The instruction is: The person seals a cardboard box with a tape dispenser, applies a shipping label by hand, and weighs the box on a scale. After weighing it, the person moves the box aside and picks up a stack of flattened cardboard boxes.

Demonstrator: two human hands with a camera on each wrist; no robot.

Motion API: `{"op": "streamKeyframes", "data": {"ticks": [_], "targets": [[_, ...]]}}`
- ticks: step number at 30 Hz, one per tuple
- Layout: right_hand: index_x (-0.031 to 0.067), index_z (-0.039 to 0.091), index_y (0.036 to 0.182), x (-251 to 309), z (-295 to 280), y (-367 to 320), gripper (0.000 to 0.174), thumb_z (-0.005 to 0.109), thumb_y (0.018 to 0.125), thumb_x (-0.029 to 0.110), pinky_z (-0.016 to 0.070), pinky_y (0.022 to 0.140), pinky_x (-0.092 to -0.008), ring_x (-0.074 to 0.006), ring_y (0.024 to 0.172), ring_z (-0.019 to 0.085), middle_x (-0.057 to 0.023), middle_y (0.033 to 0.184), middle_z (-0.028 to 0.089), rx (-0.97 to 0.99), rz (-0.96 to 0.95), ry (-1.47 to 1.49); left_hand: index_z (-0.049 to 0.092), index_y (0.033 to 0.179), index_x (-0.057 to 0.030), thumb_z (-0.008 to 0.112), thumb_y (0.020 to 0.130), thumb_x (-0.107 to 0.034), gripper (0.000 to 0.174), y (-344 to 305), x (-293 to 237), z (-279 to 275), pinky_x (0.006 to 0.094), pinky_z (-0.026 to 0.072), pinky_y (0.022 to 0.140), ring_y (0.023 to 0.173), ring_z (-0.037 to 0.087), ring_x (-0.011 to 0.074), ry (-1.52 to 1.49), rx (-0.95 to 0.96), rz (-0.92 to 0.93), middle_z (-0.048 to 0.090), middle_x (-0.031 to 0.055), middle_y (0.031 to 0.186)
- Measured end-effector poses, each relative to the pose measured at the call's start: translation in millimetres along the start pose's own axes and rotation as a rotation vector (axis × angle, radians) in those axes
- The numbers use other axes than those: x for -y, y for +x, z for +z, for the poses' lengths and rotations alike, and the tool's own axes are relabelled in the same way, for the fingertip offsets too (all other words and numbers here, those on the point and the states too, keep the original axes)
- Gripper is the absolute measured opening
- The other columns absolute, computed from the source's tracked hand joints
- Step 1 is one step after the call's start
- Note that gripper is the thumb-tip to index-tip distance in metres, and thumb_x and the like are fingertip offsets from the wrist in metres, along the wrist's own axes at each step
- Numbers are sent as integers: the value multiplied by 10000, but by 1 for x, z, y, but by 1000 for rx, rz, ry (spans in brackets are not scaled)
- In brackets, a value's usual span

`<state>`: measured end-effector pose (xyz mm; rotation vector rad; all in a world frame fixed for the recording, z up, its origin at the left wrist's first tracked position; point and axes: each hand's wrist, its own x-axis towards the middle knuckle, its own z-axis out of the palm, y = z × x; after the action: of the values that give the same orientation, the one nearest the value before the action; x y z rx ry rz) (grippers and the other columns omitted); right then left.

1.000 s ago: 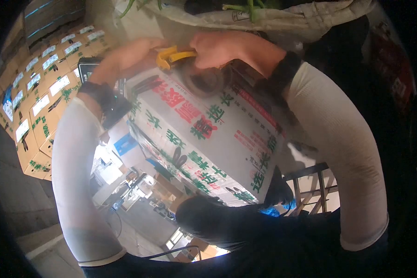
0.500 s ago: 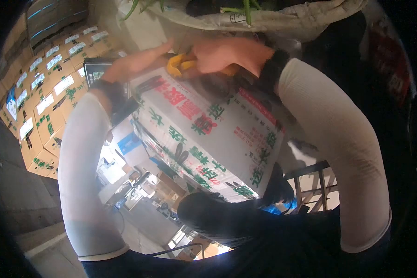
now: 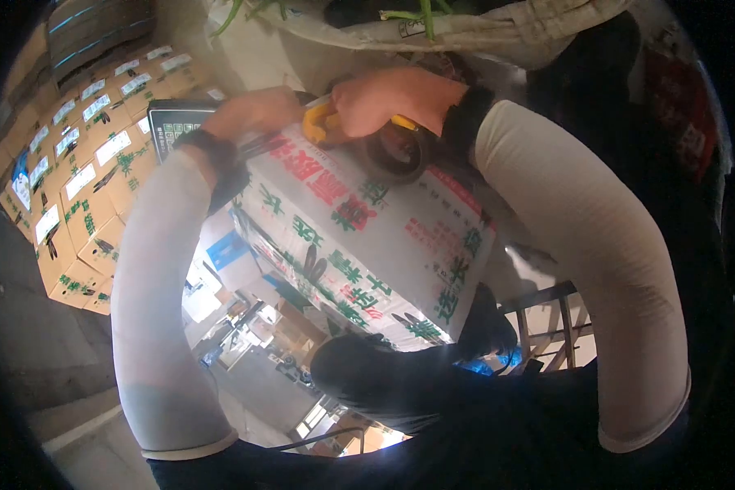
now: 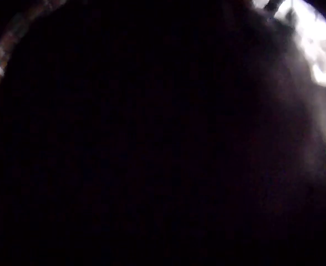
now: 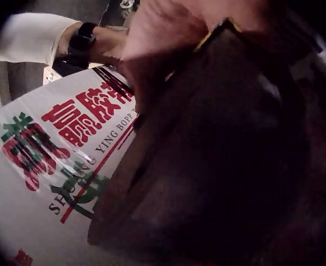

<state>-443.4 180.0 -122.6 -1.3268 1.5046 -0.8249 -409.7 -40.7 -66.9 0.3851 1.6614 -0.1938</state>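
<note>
A white box with large green and red characters stands tilted in front of me in the head view. My right hand grips a yellow tape dispenser over the box's far edge. Its dark tape roll hangs over the top face. My left hand lies on the far left corner, beside the dispenser, its fingertips largely hidden. In the right wrist view, the right hand is close up and a dark shape covers much of the box. The left wrist view is almost wholly dark.
Stacked brown cartons with white labels stand to the left. A device with a keypad is by my left wrist. A pale sack with green stalks lies beyond the box; a dark metal frame is at the right.
My left hand has shifted right and slightly down over the box's corner. The right hand and dispenser have moved a little; the tape roll now shows more clearly above the box.
</note>
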Motion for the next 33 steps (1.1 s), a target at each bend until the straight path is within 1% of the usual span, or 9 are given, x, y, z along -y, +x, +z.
{"op": "streamKeyframes", "data": {"ticks": [6, 14, 18, 20, 22, 24, 26, 27, 33], "targets": [[33, 640, 1146, -10, -2, -9, 637, 767, 750, 516, 518, 773, -399, -300, 905, 667, -145, 995, 700, 104, -68, 101, 699, 937, 43, 480, 955, -318, 422, -5, -38, -13, 452, 511, 826, 938, 641, 417, -81, -148, -409, 676, 254, 972], [-107, 674, 846, 6, -11, -28, 859, 645, 730, 744, 521, 662, -389, -336, 748, 649, -211, 782, 678, 135, -106, -96, 702, 958, 37, 546, 923, -386, 452, 5, -23, 2, 452, 510, 808, 919, 647, 421, -93, -192, -344, 673, 273, 970], [-75, 682, 886, -39, 5, 16, 604, 787, 707, 492, 515, 647, -383, -288, 755, 657, -187, 789, 686, 239, -224, -96, 701, 1003, 32, 568, 876, -368, 440, -36, -45, -25, 418, 512, 837, 933, 663, 385, -9, -241, -64, 682, 258, 978], [-62, 686, 930, -42, 8, 18, 516, 810, 703, 385, 514, 652, -387, -275, 748, 653, -174, 791, 690, 268, -444, -99, 698, 1016, 32, 571, 856, -350, 433, -38, -59, -35, 413, 511, 848, 948, 664, 378, -300, -168, -331, 676, 272, 990], [-15, 673, 1056, 13, -24, -18, 471, 787, 659, 212, 516, 662, -403, -289, 760, 649, -160, 773, 682, 155, 18, -312, 704, 1014, 27, 569, 851, -308, 397, -33, -63, -36, 415, 510, 856, 976, 660, 383, -283, -143, -256, 669, 280, 1026], [-12, 637, 1135, -41, -21, 56, 520, 757, 663, 167, 518, 668, -410, -298, 809, 657, -150, 827, 685, 617, -1036, -941, 704, 1001, 33, 556, 841, -224, 336, 0, -36, -15, 422, 511, 844, 967, 660, 396, 25, -67, -330, 665, 287, 1030], [-33, 559, 752, -65, -28, 37, 212, 610, 846, 150, 380, 561, -403, -313, 626, 510, -150, 686, 528, 42, -1399, -146, 698, 962, 57, 526, 831, -146, 296, -4, -42, -18, 437, 516, 819, 937, 662, 416, -11, -163, -322, 668, 292, 986], [-11, 514, 666, -53, -40, 50, 289, 645, 828, 190, 353, 569, -382, -262, 620, 468, -112, 666, 472, 507, -1483, 85, 693, 945, 68, 525, 831, -141, 292, -3, -40, -17, 443, 518, 808, 917, 663, 421, -46, -153, -311, 669, 294, 964], [-31, 562, 954, -15, -14, 16, 324, 701, 735, 164, 453, 644, -392, -279, 765, 586, -141, 821, 595, 303, -405, -177, 692, 899, 82, 548, 840, -179, 304, -2, -36, -15, 455, 522, 793, 873, 663, 430, -96, -201, -292, 669, 297, 922]]}}
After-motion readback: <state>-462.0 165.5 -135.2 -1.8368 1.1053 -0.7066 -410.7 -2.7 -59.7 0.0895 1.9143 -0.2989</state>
